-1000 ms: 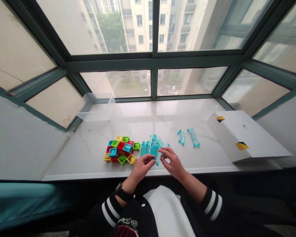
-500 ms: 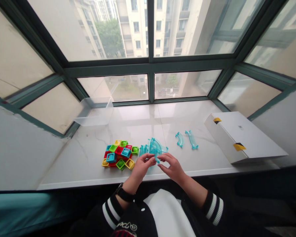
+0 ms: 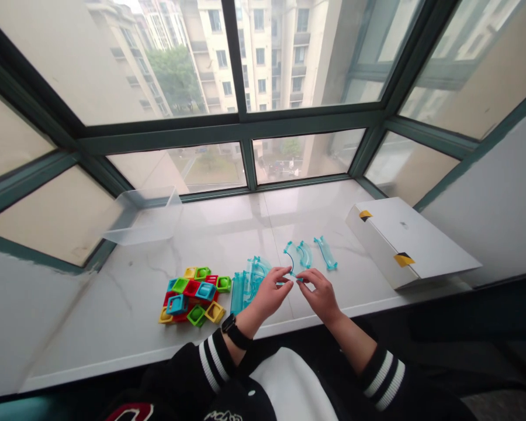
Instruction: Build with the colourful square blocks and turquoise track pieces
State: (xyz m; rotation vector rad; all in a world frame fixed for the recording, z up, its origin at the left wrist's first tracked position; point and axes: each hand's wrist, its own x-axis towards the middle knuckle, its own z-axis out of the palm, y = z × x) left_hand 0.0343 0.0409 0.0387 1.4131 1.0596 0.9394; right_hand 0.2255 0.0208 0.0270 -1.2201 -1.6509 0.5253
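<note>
Between my two hands is a clear blue curved track piece [image 3: 291, 255], its near end hidden by my fingers. My left hand [image 3: 269, 294] pinches that near end from the left. My right hand [image 3: 319, 295] has thumb and fingertips closed on the same end from the right. Just left of my left hand lies a pile of clear blue track pieces [image 3: 245, 283], straight and curved. Beyond my right hand, a short curved track piece [image 3: 305, 254] and a longer, slightly bent track piece [image 3: 326, 253] lie apart on the sill.
Red, yellow, green and blue hollow blocks [image 3: 191, 295] are heaped at the left. A clear plastic bin [image 3: 145, 234] stands near the window, back left. A white box [image 3: 414, 240] with yellow-black tabs sits at the right. The sill's front edge [image 3: 158, 346] runs before me.
Both hands have moved right, off the track pile, with the curved track piece, which is now beside the two separate pieces. The camera view has turned and tilted a little.
</note>
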